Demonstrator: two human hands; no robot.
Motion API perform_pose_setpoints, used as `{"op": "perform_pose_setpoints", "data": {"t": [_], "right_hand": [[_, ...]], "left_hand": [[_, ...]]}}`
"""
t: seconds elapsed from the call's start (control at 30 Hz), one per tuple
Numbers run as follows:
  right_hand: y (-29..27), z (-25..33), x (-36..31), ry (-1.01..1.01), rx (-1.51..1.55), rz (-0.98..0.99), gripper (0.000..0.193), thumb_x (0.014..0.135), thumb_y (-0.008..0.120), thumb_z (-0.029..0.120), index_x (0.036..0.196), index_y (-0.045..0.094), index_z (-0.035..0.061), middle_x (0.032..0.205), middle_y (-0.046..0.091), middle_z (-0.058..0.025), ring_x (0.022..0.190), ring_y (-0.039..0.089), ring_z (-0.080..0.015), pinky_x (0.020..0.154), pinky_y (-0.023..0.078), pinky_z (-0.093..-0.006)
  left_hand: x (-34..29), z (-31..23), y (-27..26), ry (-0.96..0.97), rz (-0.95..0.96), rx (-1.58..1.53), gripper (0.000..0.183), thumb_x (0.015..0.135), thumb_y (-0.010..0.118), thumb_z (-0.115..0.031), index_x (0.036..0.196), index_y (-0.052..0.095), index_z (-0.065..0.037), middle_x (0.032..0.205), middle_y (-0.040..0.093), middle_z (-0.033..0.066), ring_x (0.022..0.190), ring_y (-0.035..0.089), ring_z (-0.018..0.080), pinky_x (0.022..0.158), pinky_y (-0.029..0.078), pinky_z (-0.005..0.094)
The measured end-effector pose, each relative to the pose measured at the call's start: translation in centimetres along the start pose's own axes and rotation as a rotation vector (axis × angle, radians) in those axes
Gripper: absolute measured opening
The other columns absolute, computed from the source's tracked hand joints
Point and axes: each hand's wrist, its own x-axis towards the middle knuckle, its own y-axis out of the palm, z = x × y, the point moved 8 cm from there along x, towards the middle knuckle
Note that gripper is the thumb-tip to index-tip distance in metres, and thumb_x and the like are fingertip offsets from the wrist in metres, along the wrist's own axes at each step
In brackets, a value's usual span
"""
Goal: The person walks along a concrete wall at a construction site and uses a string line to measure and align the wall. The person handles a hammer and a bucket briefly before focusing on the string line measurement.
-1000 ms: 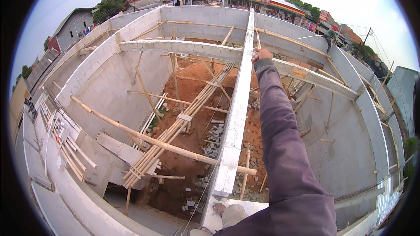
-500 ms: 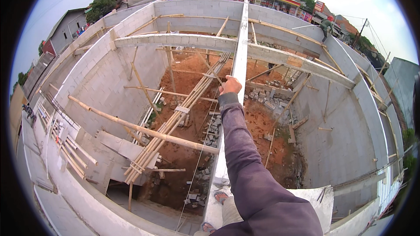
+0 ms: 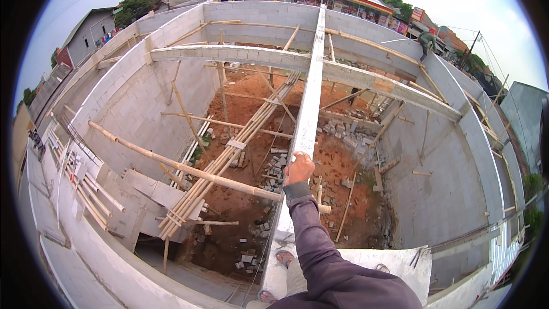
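My right hand (image 3: 300, 168), in a dark sleeve with a grey cuff, is stretched out over a long, narrow concrete beam (image 3: 311, 100). Its fingers are curled closed, and whatever they may grip is hidden. A thin pale line (image 3: 258, 268) runs up along the beam's left side toward the hand. Under the forearm, a bamboo pole (image 3: 324, 209) pokes out to the right; a longer bamboo pole (image 3: 189, 169) reaches the beam from the left. My sandalled feet (image 3: 284, 258) stand on the near end of the beam. My left hand is out of view.
Deep below lies reddish soil with broken blocks (image 3: 349, 136). A concrete cross beam (image 3: 394, 86) meets the long beam. Bundled bamboo poles (image 3: 229, 154) slope at left; grey block walls (image 3: 452, 166) surround the pit. One person (image 3: 426, 40) is on the far right wall, another (image 3: 36, 142) at far left.
My right hand has come back toward me and lower along the beam, its fingers still curled. The person on the far right wall has bent slightly lower.
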Motion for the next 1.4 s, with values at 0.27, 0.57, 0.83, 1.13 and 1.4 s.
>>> {"op": "perform_pose_setpoints", "data": {"t": [0.27, 0.57, 0.83, 1.13, 1.4], "right_hand": [[-0.3, -1.6, 0.8, -0.075, -0.424, 0.081, 0.021, 0.088, 0.051, 0.013, 0.081, 0.066, -0.0016, 0.065, 0.056, -0.0063, 0.062, 0.053, -0.0154, 0.059, 0.043, -0.0335], [0.9, 5.0, 18.7, -0.039, -0.257, 0.184, 0.023, 0.093, 0.046, 0.015, 0.101, 0.063, 0.0024, 0.055, 0.041, 0.0021, 0.039, 0.036, -0.0100, 0.037, 0.029, -0.0277], [10.7, 12.9, 14.7, 0.145, -0.051, 0.297, 0.022, 0.091, 0.045, 0.008, 0.110, 0.056, 0.0017, 0.072, 0.048, -0.0026, 0.051, 0.045, -0.0134, 0.043, 0.038, -0.0315], [16.7, 15.6, -4.3, -0.414, -0.409, 0.939, 0.017, 0.088, 0.047, 0.004, 0.087, 0.064, 0.0014, 0.064, 0.046, 0.0055, 0.054, 0.034, -0.0034, 0.047, 0.027, -0.0246], [11.8, 13.5, -3.9, -0.404, -0.582, 0.820, 0.020, 0.078, 0.042, 0.000, 0.081, 0.061, 0.0010, 0.064, 0.050, -0.0066, 0.061, 0.048, -0.0131, 0.059, 0.041, -0.0310]], "left_hand": [[-0.8, 0.0, -0.6, -0.019, -0.026, 0.008, 0.024, 0.083, 0.066, -0.025, 0.095, 0.061, -0.004, 0.100, 0.059, 0.0181, 0.094, 0.056, 0.0299, 0.087, 0.044, 0.0405], [-0.8, 1.2, -3.3, -0.036, -0.072, 0.036, 0.025, 0.083, 0.068, -0.026, 0.093, 0.061, -0.005, 0.102, 0.058, 0.0199, 0.097, 0.055, 0.0311, 0.089, 0.044, 0.0416], [-2.7, -6.7, 3.3, 0.635, 0.296, 0.299, 0.035, 0.077, 0.078, -0.033, 0.087, 0.061, -0.003, 0.105, 0.054, 0.0238, 0.101, 0.054, 0.0369, 0.087, 0.044, 0.0433], [1.2, -4.5, 3.1, 0.257, 0.257, -0.010, 0.027, 0.084, 0.069, -0.026, 0.097, 0.062, -0.003, 0.102, 0.057, 0.0198, 0.090, 0.055, 0.0308, 0.079, 0.045, 0.0400], [2.2, -6.6, 5.8, 0.158, 0.213, -0.117, 0.024, 0.084, 0.064, -0.020, 0.098, 0.060, 0.000, 0.085, 0.057, 0.0070, 0.080, 0.055, 0.0171, 0.065, 0.046, 0.0315]]}}
